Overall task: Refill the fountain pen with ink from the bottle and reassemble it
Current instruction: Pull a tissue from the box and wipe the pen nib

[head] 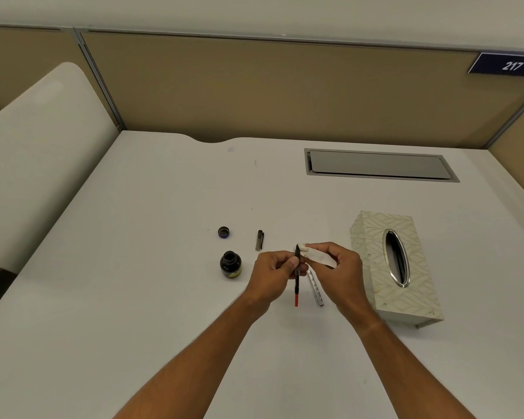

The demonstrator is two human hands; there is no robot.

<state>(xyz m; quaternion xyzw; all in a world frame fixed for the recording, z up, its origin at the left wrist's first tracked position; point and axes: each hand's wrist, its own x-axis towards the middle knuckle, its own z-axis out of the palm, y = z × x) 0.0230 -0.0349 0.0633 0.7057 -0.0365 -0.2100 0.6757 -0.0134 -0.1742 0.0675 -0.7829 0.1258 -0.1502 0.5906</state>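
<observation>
My left hand [273, 273] grips the pen's inner section [297, 285], a thin black piece with a red converter end pointing toward me and the nib pointing away. My right hand [342, 270] pinches a folded white tissue [318, 256] against the nib end. The open ink bottle [230, 264] stands on the white desk [133, 297] to the left of my hands. Its cap [223, 232] lies behind it. The dark pen cap [259, 240] lies behind my left hand. The silver pen barrel [316, 290] lies on the desk under my right hand.
A patterned tissue box [397, 267] with an oval metal opening sits right of my hands. A grey cable hatch [378, 164] is set into the desk at the back right. Tan partition panels close off the far side.
</observation>
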